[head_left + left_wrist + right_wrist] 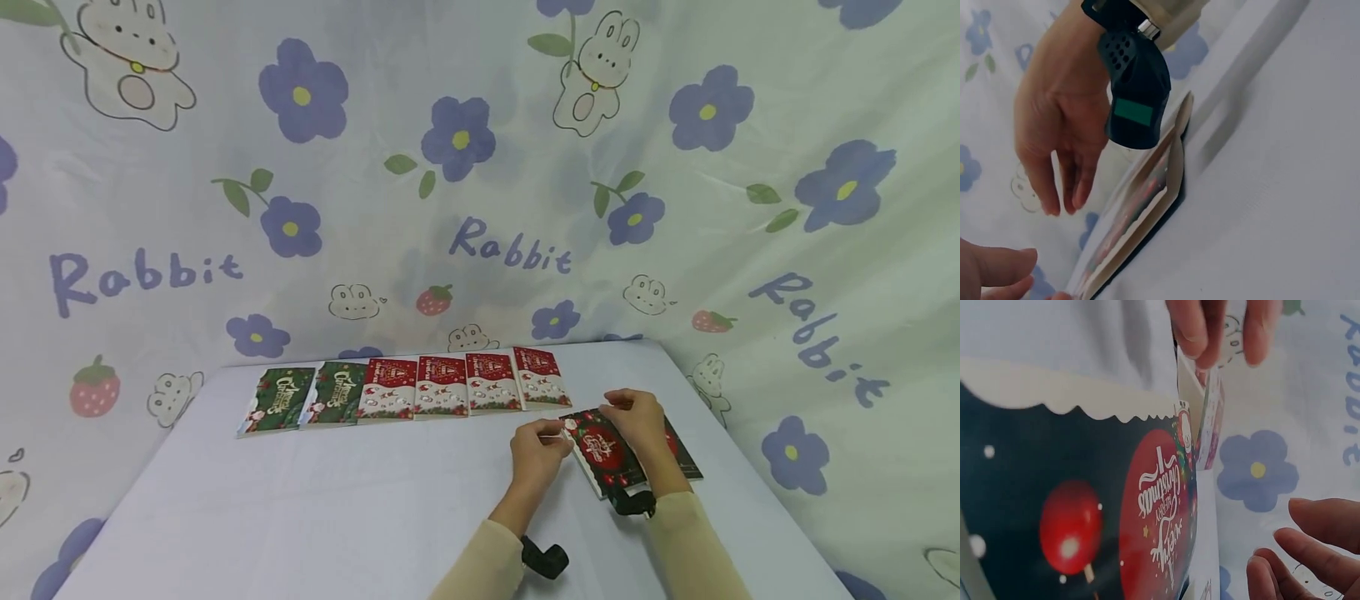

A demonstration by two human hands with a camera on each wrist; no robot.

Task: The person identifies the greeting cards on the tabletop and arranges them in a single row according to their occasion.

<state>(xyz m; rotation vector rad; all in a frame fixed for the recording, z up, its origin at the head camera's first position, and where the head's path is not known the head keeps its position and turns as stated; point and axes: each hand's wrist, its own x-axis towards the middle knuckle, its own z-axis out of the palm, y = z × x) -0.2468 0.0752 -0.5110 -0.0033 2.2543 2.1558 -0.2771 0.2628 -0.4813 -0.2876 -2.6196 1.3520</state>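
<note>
A dark Christmas card (597, 446) with a red ornament print and a scalloped cream edge lies on the right of the table. Its raised edge shows from the side in the left wrist view. My left hand (538, 454) is at the card's far left corner, thumb and fingers apart, a fingertip right at the edge. Above the card, my right hand (639, 423) hovers with loosely bent fingers (1082, 187) and nothing between them. A second dark card (681, 452) lies partly hidden behind the right hand and wrist.
Along the back of the table (300, 508) stands a row of cards: two green ones (279, 402) at the left, then several red and white ones (441, 387). A rabbit-and-flower print curtain (375, 208) hangs behind. Each wrist wears a black camera (546, 558).
</note>
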